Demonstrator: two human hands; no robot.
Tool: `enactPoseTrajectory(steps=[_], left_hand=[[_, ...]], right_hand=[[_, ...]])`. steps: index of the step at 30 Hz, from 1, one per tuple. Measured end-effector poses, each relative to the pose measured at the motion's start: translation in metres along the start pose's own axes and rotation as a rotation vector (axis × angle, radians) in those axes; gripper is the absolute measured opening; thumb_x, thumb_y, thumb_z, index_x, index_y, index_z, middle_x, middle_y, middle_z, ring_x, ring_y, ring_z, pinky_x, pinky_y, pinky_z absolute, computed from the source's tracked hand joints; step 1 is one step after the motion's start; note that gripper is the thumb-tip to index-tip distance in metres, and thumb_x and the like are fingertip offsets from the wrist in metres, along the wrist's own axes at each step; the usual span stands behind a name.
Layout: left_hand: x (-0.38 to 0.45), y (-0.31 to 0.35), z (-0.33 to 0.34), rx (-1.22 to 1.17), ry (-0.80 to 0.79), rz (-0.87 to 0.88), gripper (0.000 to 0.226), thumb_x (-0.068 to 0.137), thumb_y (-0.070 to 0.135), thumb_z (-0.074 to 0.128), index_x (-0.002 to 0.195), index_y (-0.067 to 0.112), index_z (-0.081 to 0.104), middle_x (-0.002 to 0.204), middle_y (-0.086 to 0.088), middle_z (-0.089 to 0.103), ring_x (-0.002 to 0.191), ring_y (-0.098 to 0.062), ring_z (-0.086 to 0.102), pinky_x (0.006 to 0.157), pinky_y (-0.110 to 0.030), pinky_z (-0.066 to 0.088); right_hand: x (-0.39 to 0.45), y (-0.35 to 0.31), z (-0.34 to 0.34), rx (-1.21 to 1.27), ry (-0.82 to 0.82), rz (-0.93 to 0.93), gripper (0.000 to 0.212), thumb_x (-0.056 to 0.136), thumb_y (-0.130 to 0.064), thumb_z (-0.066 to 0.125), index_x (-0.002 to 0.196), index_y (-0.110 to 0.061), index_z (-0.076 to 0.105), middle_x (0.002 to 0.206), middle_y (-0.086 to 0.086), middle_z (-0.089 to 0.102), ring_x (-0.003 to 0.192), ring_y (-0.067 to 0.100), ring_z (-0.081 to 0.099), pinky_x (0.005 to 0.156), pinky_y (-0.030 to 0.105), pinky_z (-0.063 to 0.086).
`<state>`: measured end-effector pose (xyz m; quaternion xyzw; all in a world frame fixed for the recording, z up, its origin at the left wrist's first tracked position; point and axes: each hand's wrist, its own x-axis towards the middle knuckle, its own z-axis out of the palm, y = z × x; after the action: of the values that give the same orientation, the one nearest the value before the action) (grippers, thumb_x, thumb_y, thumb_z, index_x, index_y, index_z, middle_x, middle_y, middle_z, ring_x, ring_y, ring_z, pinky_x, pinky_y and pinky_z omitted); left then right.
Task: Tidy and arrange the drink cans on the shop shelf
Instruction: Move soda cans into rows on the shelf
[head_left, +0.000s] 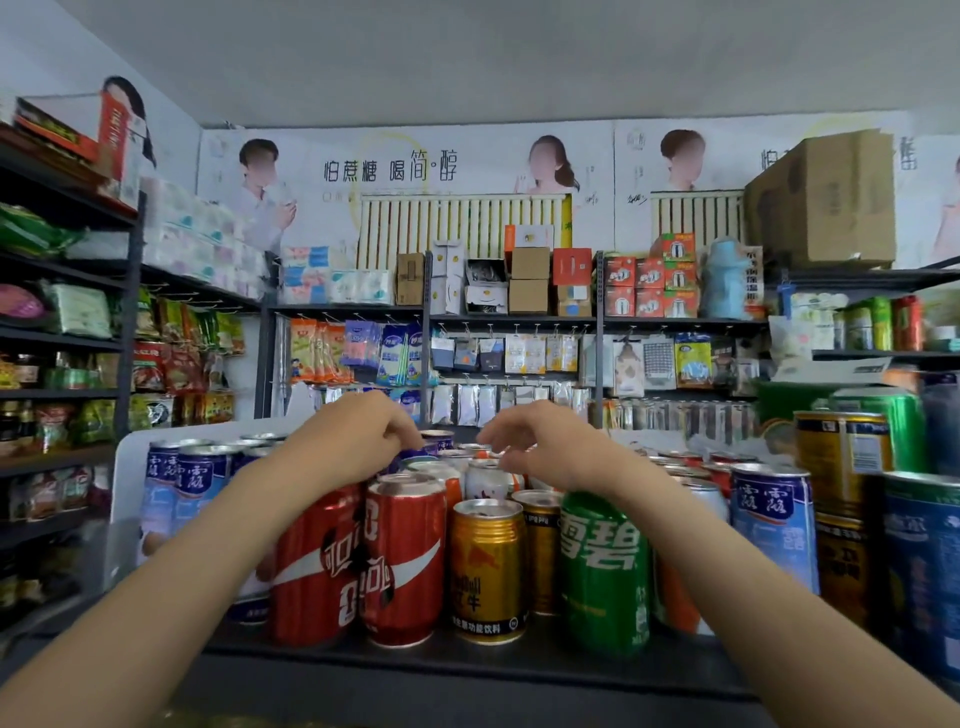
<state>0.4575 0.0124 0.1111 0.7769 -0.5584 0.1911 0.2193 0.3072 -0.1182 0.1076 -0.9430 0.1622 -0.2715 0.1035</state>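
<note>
Two bare forearms reach in over the dark shelf (467, 662), where the drink cans stand packed upright. Along the front edge sit two red cola cans (402, 561), a gold can (488, 571) and a green can (605, 571); blue-and-white cans (195, 488) crowd the left side. Behind the front row, the left hand (358, 431) hovers with fingers curled downward onto the can tops. I cannot tell whether they pinch one. Just beside it, the right hand (545, 441) has its fingers loosely bent, tips touching the tops of the cans in the back row. Further shelves of packaged goods (363, 353) line the wall beyond.
</note>
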Motion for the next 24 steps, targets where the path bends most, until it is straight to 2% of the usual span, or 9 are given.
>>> enactPoseTrajectory(steps=[4, 6, 9, 11, 13, 16, 20, 22, 24], left_hand=[[0.001, -0.009, -0.001, -0.031, -0.014, -0.017, 0.027, 0.093, 0.012, 0.049, 0.106, 0.023, 0.070, 0.113, 0.008, 0.066, 0.103, -0.008, 0.059, 0.091, -0.024, 0.046], [0.000, -0.014, -0.003, -0.043, -0.002, -0.010, 0.025, 0.093, 0.014, 0.049, 0.104, 0.023, 0.070, 0.112, 0.010, 0.065, 0.101, -0.007, 0.059, 0.089, -0.023, 0.046], [-0.008, -0.019, -0.006, -0.109, -0.083, 0.056, 0.017, 0.090, 0.031, 0.055, 0.098, 0.028, 0.070, 0.104, 0.012, 0.067, 0.094, -0.006, 0.061, 0.084, -0.024, 0.048], [-0.014, -0.020, -0.004, -0.159, -0.170, 0.109, 0.025, 0.083, 0.047, 0.057, 0.093, 0.029, 0.071, 0.097, 0.010, 0.069, 0.089, -0.008, 0.063, 0.085, -0.030, 0.050], [-0.018, -0.021, -0.001, -0.166, -0.186, 0.125, 0.033, 0.078, 0.055, 0.057, 0.090, 0.028, 0.072, 0.094, 0.013, 0.069, 0.086, -0.003, 0.062, 0.085, -0.030, 0.050], [-0.019, -0.024, 0.003, -0.213, -0.157, 0.134, 0.039, 0.072, 0.060, 0.056, 0.084, 0.027, 0.074, 0.089, 0.011, 0.071, 0.083, -0.005, 0.064, 0.084, -0.034, 0.051], [-0.020, -0.022, 0.000, -0.219, -0.171, 0.145, 0.059, 0.061, 0.069, 0.049, 0.087, 0.023, 0.075, 0.089, 0.003, 0.072, 0.085, -0.019, 0.065, 0.082, -0.042, 0.050], [-0.021, -0.021, -0.001, -0.193, -0.195, 0.139, 0.057, 0.063, 0.067, 0.050, 0.089, 0.023, 0.074, 0.093, 0.004, 0.072, 0.088, -0.016, 0.065, 0.085, -0.040, 0.050], [-0.021, -0.018, -0.003, -0.162, -0.154, 0.130, 0.046, 0.069, 0.061, 0.055, 0.091, 0.025, 0.073, 0.102, 0.008, 0.069, 0.095, -0.010, 0.062, 0.086, -0.033, 0.049]], right_hand=[[0.027, -0.005, 0.011, 0.029, -0.138, 0.026, 0.037, 0.085, -0.014, 0.064, 0.122, -0.016, 0.056, 0.123, 0.003, 0.058, 0.111, 0.017, 0.054, 0.099, 0.033, 0.044], [0.042, -0.010, 0.018, -0.015, -0.213, 0.036, 0.042, 0.084, -0.020, 0.066, 0.124, -0.014, 0.054, 0.130, 0.005, 0.053, 0.118, 0.021, 0.051, 0.103, 0.035, 0.041], [0.061, -0.016, 0.028, -0.098, -0.328, 0.033, 0.045, 0.084, -0.025, 0.066, 0.125, -0.014, 0.054, 0.136, 0.005, 0.047, 0.125, 0.022, 0.043, 0.105, 0.037, 0.036], [0.069, -0.018, 0.032, -0.101, -0.368, 0.040, 0.043, 0.084, -0.025, 0.066, 0.124, -0.014, 0.055, 0.136, 0.005, 0.045, 0.126, 0.023, 0.041, 0.104, 0.037, 0.035], [0.071, -0.015, 0.034, -0.036, -0.360, 0.078, 0.043, 0.083, -0.023, 0.068, 0.122, -0.013, 0.053, 0.132, 0.005, 0.045, 0.124, 0.022, 0.041, 0.101, 0.035, 0.036], [0.067, -0.012, 0.037, 0.176, -0.286, 0.144, 0.044, 0.078, -0.013, 0.071, 0.114, -0.014, 0.046, 0.116, 0.004, 0.042, 0.110, 0.022, 0.043, 0.084, 0.031, 0.041], [0.063, -0.019, 0.026, 0.475, -0.074, 0.205, 0.057, 0.070, -0.013, 0.078, 0.114, -0.015, 0.041, 0.116, 0.007, 0.047, 0.101, 0.022, 0.049, 0.074, 0.030, 0.044], [0.061, -0.028, 0.013, 0.551, 0.057, 0.183, 0.059, 0.069, -0.012, 0.078, 0.113, -0.015, 0.040, 0.116, 0.007, 0.047, 0.101, 0.023, 0.050, 0.069, 0.028, 0.045], [0.057, -0.034, 0.003, 0.584, 0.207, 0.155, 0.061, 0.069, -0.012, 0.078, 0.115, -0.015, 0.037, 0.118, 0.010, 0.048, 0.101, 0.025, 0.052, 0.072, 0.028, 0.047]])
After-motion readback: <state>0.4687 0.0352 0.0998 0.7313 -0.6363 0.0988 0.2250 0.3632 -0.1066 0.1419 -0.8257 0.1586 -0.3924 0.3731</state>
